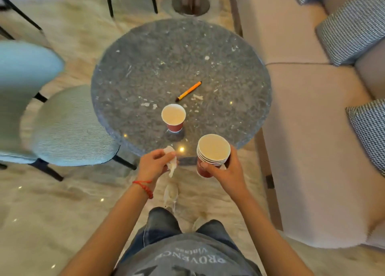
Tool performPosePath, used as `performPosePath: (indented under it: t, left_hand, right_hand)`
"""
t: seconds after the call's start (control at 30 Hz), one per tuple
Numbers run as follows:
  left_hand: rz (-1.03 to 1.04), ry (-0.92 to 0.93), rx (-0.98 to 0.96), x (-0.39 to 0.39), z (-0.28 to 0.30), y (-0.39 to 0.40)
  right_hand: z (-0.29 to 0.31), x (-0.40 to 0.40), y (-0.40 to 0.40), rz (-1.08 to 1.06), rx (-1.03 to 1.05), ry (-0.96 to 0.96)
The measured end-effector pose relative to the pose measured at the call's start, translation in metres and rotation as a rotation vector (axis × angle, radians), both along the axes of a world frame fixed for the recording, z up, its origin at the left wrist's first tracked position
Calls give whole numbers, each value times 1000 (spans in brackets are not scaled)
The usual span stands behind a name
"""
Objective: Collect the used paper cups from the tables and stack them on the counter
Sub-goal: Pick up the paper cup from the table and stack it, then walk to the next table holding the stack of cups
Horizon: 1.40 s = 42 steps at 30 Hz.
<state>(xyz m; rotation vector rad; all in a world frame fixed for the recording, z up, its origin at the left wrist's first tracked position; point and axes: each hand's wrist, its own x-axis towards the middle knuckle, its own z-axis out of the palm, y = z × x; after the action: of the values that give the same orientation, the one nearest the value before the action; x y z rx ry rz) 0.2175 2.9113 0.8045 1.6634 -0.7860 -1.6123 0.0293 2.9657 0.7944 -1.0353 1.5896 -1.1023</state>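
A single red paper cup [173, 117] stands upright on the round grey stone table [145, 71], near its front edge. My right hand [225, 172] grips a stack of several nested red paper cups [212, 153] just off the table's front right rim. My left hand [154, 164] holds a crumpled white tissue [171, 161] at the table's front edge, a short way below and left of the lone cup. A red string bracelet circles my left wrist.
An orange pen [188, 91] lies on the table behind the lone cup, among small white paper scraps. A light blue chair [62, 126] stands at the left. A beige sofa [308, 113] with checked cushions runs along the right. Black chair legs and a metal table base are beyond.
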Motion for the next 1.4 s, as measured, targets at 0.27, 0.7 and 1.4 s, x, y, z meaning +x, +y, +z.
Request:
performPosePath:
  t: [0.27,0.7,1.4]
  left_hand:
    - [-29,-69,-31,44,1,-80]
    - [-37,-48,-20,60,-5,-137]
    - [61,-46,75,64,-19,-128]
  right_hand:
    - [2,35,-70,-32,-25,-26]
    - [19,59,-148,-4,-66,-33]
    - [-21,62,-162,195,16,114]
